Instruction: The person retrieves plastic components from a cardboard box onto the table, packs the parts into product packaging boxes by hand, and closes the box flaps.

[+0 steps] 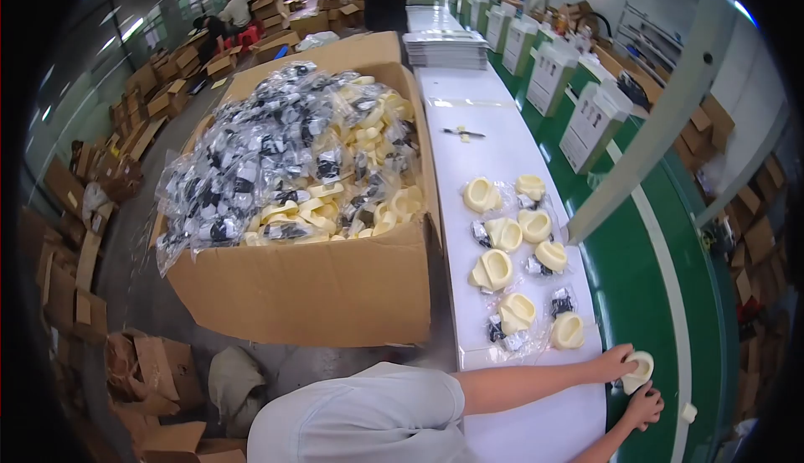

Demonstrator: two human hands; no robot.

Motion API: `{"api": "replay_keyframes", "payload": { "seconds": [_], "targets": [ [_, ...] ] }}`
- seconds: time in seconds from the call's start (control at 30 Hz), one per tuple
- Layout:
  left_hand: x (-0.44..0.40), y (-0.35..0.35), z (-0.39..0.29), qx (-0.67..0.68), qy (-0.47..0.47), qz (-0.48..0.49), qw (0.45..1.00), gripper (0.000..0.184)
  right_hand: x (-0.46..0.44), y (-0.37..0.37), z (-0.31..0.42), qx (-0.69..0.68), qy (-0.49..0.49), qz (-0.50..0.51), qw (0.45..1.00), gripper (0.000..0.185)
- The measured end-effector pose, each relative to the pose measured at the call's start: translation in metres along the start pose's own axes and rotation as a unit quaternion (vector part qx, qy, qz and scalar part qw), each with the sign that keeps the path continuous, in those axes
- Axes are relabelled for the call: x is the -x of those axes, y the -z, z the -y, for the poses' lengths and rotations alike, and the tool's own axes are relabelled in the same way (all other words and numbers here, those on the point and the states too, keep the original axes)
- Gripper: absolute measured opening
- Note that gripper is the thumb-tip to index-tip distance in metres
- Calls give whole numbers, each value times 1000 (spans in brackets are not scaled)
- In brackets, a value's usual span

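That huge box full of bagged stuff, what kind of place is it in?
Probably a factory or packing workshop. The huge cardboard box is heaped with bagged parts, white boxes line a long green surface, perhaps a conveyor, and cream pieces sit on a white table.

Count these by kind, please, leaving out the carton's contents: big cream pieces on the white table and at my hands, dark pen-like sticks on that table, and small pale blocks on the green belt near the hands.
Big cream pieces: 9 (8 on the white table, 1 at the left hand and right hand)
Dark pen-like stick: 1
Small pale block: 1
Total: 11
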State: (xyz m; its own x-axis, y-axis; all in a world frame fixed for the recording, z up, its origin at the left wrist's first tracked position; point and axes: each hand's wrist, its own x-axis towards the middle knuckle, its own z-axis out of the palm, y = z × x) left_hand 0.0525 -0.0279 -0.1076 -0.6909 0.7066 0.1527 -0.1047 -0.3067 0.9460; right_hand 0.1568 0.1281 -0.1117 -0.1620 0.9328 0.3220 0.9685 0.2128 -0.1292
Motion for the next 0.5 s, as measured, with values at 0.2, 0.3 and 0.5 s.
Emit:
{"api": "replay_keyframes", "payload": {
  "seconds": [0.2, 0.3, 0.5],
  "targets": [
    [-4, 1, 24, -76, -53, -32, 995, 30, 12, 19, 0, -11, 126, -89, 988, 36],
    [-3, 4, 18, -87, -69, -26, 993, 26, 19, 17, 4, -48, 12, -6, 999, 30],
    [-3, 6, 11, -25, -7, -4, 1000, 24, 19, 10, 3, -77, 30, -14, 996, 31]
  ]
}}
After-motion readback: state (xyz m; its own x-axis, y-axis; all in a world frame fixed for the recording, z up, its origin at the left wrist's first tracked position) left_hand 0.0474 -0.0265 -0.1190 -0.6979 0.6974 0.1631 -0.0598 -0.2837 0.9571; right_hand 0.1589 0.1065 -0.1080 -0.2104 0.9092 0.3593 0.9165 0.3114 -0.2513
